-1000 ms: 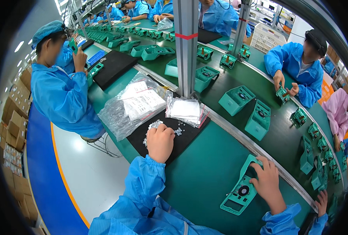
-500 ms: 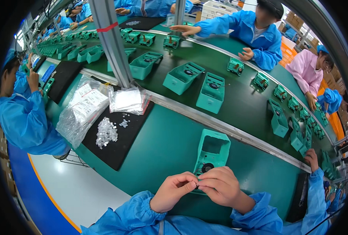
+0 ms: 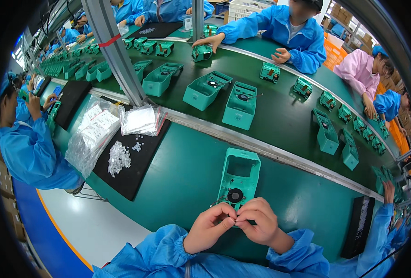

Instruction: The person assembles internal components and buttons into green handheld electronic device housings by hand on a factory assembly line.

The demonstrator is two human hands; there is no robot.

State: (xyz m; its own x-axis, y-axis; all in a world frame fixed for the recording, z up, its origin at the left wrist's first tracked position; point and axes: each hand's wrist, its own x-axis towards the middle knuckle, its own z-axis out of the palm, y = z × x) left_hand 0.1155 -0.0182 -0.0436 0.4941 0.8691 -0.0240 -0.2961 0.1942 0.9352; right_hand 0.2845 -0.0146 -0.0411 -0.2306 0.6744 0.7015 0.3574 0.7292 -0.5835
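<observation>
My left hand (image 3: 207, 228) and my right hand (image 3: 260, 222) meet fingertip to fingertip, both pinching closed on something small that the fingers mostly hide. They are over the near end of a teal plastic housing (image 3: 248, 185), which lies on the green table in front of me. A square opening shows in its far half. Toward the near end sits a round black fan (image 3: 235, 195), just beyond my fingertips. Thin wires show beside my left fingers; where they lead is hidden.
A black mat (image 3: 136, 178) at left holds small clear pieces (image 3: 119, 159), beside plastic bags (image 3: 93, 129). Past a metal rail (image 3: 205, 131), a belt carries teal housings (image 3: 240, 105) and green assemblies (image 3: 270, 72). A metal post (image 3: 115, 51) rises at left. Co-workers sit around.
The view has shifted slightly, and more of the fan shows beyond my fingers. My hands stay pinched together. Across the belt, a co-worker's hand has come down onto a green assembly.
</observation>
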